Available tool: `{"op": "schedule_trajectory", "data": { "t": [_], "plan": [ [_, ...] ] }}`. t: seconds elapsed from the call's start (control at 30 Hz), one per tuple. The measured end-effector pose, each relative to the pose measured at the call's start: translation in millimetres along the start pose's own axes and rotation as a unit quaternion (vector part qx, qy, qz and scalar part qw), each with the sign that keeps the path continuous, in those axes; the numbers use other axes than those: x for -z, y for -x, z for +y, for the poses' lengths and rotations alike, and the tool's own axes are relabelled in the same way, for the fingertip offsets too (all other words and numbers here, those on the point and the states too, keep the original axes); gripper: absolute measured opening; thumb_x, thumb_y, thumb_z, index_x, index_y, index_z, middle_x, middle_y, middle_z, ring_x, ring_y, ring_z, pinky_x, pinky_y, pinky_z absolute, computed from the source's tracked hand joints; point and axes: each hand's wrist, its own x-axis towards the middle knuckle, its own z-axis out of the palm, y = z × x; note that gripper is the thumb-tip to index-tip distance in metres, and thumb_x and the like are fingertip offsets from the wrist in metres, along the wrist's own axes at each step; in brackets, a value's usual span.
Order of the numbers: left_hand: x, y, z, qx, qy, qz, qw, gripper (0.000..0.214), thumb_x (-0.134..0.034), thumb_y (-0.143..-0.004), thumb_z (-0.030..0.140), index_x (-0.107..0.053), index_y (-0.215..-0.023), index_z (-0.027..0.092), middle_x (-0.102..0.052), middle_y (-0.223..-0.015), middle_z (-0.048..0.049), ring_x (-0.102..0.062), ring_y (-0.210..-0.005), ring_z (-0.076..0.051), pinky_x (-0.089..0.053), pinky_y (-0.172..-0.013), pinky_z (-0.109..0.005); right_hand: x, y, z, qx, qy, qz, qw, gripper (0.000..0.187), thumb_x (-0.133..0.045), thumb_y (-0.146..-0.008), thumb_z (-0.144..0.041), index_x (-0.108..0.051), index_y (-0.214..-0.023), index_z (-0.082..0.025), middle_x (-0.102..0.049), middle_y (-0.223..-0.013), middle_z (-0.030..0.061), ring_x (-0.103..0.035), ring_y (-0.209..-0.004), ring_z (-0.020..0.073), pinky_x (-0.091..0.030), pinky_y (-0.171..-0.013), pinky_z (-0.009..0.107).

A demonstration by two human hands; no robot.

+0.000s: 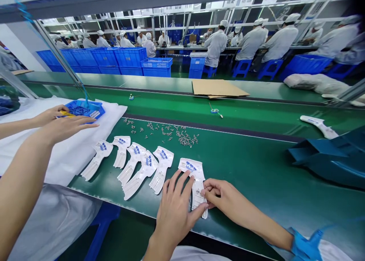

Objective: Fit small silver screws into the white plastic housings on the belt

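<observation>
Currently, your left hand [176, 209] is spread wide, its fingertips resting on a white handle shell [197, 177] at the near edge of the tabletop [242, 162]. Your right hand [210, 194] comes in from the right with its fingers curled, thumb and forefinger close together at the right side of that shell; you can't quite tell from this view whether they pinch its edge or a tiny part. The shell lies tilted slightly, its wide end far from you, with blue pieces across it. To its left you have five more white shells [162, 170] in a loose row, the third and fourth touching. On the far side of them, small metal parts [186, 139] are scattered, thickest toward the right. At far left, a co-worker's hands [64, 130] reach to a blue tray [102, 111] on a white sheet [112, 118], with something yellow among the fingers. Beyond your tabletop runs a green conveyor belt [171, 105], with one more white shell [319, 126] on the right.
</observation>
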Motion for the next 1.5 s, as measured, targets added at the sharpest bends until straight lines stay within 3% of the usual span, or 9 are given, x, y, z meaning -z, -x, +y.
{"op": "schedule_trajectory", "data": {
  "t": [0.27,0.37,0.47,0.67,0.77,0.97,1.17,1.27,1.5],
  "plan": [
    [8.1,2.5,3.7,-0.009,-0.006,0.05,0.999,0.057,-0.052,-0.098,0.039,-0.037,-0.15,0.022,-0.042,-0.155,-0.0101,-0.042,-0.139,-0.03,-0.046,-0.103,-0.044,17.4,-19.5,-5.9,-0.007,-0.115,-0.009,0.993,0.035,-0.069,-0.08,-0.051,-0.06,-0.085,-0.018,-0.066,-0.071,0.0006,-0.065,-0.067,0.0167,-0.054,-0.068,0.028],
    [14.3,7.8,-7.4,0.057,-0.036,0.118,0.991,0.047,-0.046,-0.099,0.03,-0.044,-0.145,0.025,-0.045,-0.152,-0.0078,-0.038,-0.141,-0.031,-0.043,-0.105,-0.048,47.2,-48.3,-21.9,-0.004,-0.122,0.05,0.991,0.03,-0.067,-0.081,-0.044,-0.065,-0.091,-0.016,-0.071,-0.079,0.0047,-0.067,-0.071,0.0165,-0.056,-0.071,0.028],
    [17.7,14.4,-29.5,0.112,-0.086,0.17,0.975,0.04,-0.046,-0.098,0.026,-0.052,-0.138,0.025,-0.052,-0.146,-0.0083,-0.037,-0.141,-0.034,-0.04,-0.105,-0.054,88.9,-90.8,-39.7,0.029,-0.047,0.139,0.989,0.027,-0.052,-0.092,-0.032,-0.069,-0.098,-0.012,-0.074,-0.091,0.0111,-0.07,-0.084,0.0179,-0.057,-0.078,0.028],
    [7.8,24.4,-54.7,0.048,-0.143,0.201,0.968,0.03,-0.053,-0.091,0.019,-0.066,-0.117,0.028,-0.069,-0.125,-0.0034,-0.052,-0.129,-0.033,-0.04,-0.102,-0.053,155.2,-152.1,-56.8,0.086,0.074,0.254,0.961,0.035,-0.04,-0.098,-0.023,-0.067,-0.114,-0.006,-0.073,-0.1,0.0181,-0.067,-0.101,0.0257,-0.053,-0.091,0.037],
    [-3.5,28.3,-46.1,0.017,-0.143,0.209,0.967,0.031,-0.057,-0.087,0.017,-0.068,-0.112,0.031,-0.073,-0.117,-0.0025,-0.059,-0.122,-0.032,-0.042,-0.101,-0.051,153.9,-148.9,-48.5,0.135,0.175,0.243,0.945,0.032,-0.048,-0.094,-0.019,-0.068,-0.117,-0.011,-0.07,-0.112,0.0166,-0.062,-0.11,0.0285,-0.045,-0.101,0.042],
    [-26.0,26.2,-15.5,-0.006,-0.059,0.184,0.981,0.032,-0.062,-0.086,0.026,-0.067,-0.117,0.034,-0.073,-0.117,-0.0027,-0.064,-0.117,-0.031,-0.051,-0.096,-0.048,116.2,-135.1,-27.7,0.22,0.349,0.102,0.905,0.028,-0.06,-0.09,-0.027,-0.07,-0.115,-0.022,-0.065,-0.12,0.0099,-0.057,-0.114,0.0263,-0.042,-0.103,0.037],
    [-40.4,18.6,-0.2,-0.032,-0.021,0.168,0.985,0.031,-0.064,-0.085,0.029,-0.068,-0.116,0.032,-0.072,-0.116,-0.0064,-0.065,-0.114,-0.032,-0.056,-0.09,-0.047,116.3,-152.6,-31.4,0.21,0.432,0.116,0.869,0.018,-0.051,-0.094,-0.023,-0.066,-0.103,-0.017,-0.064,-0.104,0.0112,-0.059,-0.098,0.0246,-0.045,-0.091,0.037],
    [-42.3,15.6,0.3,-0.044,-0.011,0.16,0.986,0.031,-0.063,-0.085,0.028,-0.068,-0.116,0.031,-0.073,-0.115,-0.0063,-0.065,-0.113,-0.032,-0.057,-0.089,-0.047,120.9,-156.5,-34.3,0.214,0.452,0.119,0.858,0.021,-0.053,-0.092,-0.019,-0.063,-0.111,-0.017,-0.062,-0.112,0.0121,-0.059,-0.102,0.0242,-0.045,-0.092,0.036],
    [-40.2,15.0,0.1,-0.033,0.004,0.151,0.988,0.034,-0.062,-0.084,0.025,-0.067,-0.117,0.033,-0.071,-0.119,-0.0052,-0.065,-0.113,-0.032,-0.058,-0.087,-0.046,120.0,-155.6,-38.8,0.211,0.468,0.104,0.852,0.021,-0.05,-0.092,-0.015,-0.068,-0.102,-0.016,-0.066,-0.107,0.0134,-0.062,-0.098,0.0251,-0.045,-0.086,0.034]
  ]
}}
